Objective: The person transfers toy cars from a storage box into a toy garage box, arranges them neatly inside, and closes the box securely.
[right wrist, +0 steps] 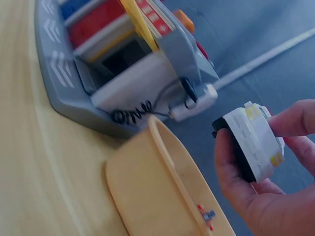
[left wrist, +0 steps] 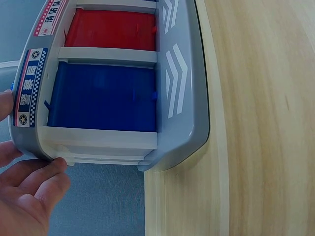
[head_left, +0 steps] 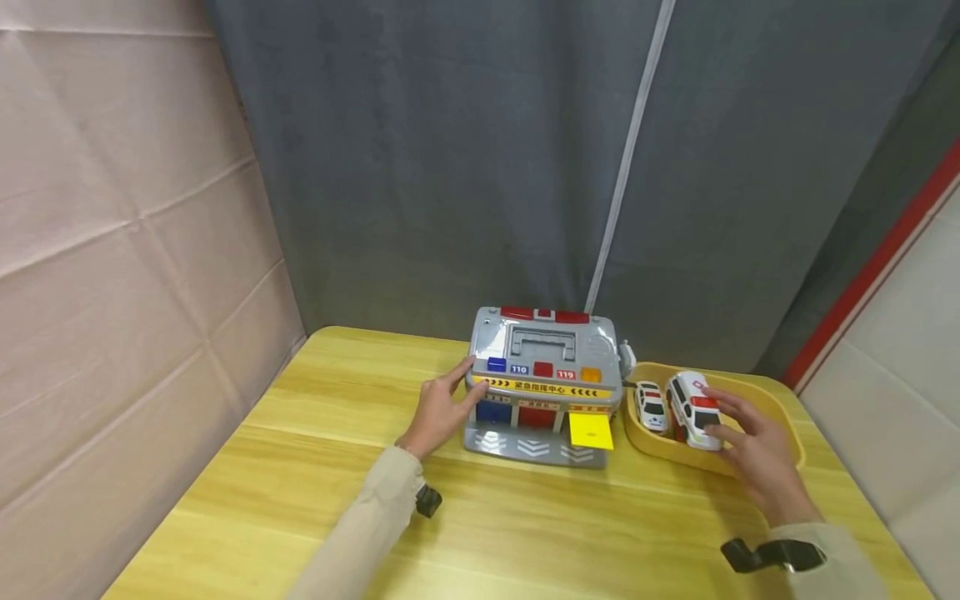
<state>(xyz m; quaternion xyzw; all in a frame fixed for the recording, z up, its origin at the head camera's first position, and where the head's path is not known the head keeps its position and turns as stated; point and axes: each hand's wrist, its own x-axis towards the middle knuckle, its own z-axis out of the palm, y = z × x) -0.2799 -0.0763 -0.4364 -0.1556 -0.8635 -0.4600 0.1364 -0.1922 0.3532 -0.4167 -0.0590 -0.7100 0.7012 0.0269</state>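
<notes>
A grey toy rescue station [head_left: 542,354] with blue, red and yellow garage doors stands on the table. Its yellow door [head_left: 591,431] is swung up and outward. At the station's left front corner rests my left hand [head_left: 441,414], its fingers touching the edge and side [left wrist: 29,184]. My right hand [head_left: 761,458] grips a white toy ambulance [head_left: 693,408] with red markings between thumb and fingers. In the right wrist view the ambulance [right wrist: 251,140] is held above the basket's rim. A smaller white toy police car [head_left: 651,407] lies in the yellow basket [head_left: 787,417].
A white handset [right wrist: 194,105] with a dark coiled cord [right wrist: 133,114] hangs at the station's right side. Behind the wooden table [head_left: 322,408] hangs a grey curtain [head_left: 450,167]. Pale panels flank both sides, and the basket stands close to the right table edge.
</notes>
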